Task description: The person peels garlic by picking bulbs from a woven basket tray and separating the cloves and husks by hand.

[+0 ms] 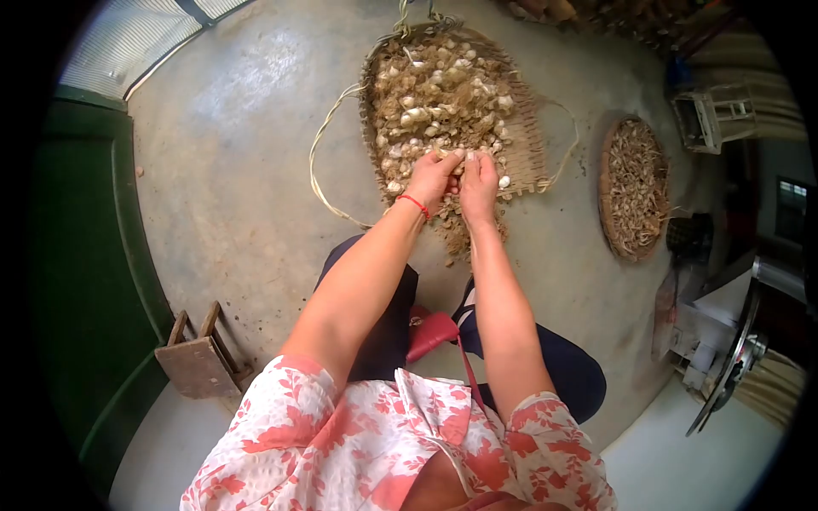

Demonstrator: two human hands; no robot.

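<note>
A shallow woven basket (528, 153) lies on the floor in front of me, heaped with whitish garlic bulbs (426, 111) and loose brown husks. Over its near edge my left hand (433, 180), with a red string on the wrist, is closed in a pinch. Right beside it, my right hand (479, 183) is closed too, thumb and fingertips meeting those of the left. Between them they grip a garlic bulb, mostly hidden by the fingers. Brown peelings (456, 234) are scattered on the floor just below my hands.
A twisted rope handle (317, 153) loops out left of the basket. To the right stands a round basket (607, 187) of dried pale pieces. A small wooden stool (200, 366) is at the lower left by a green door (81, 255). A red pouch (432, 335) hangs between my knees.
</note>
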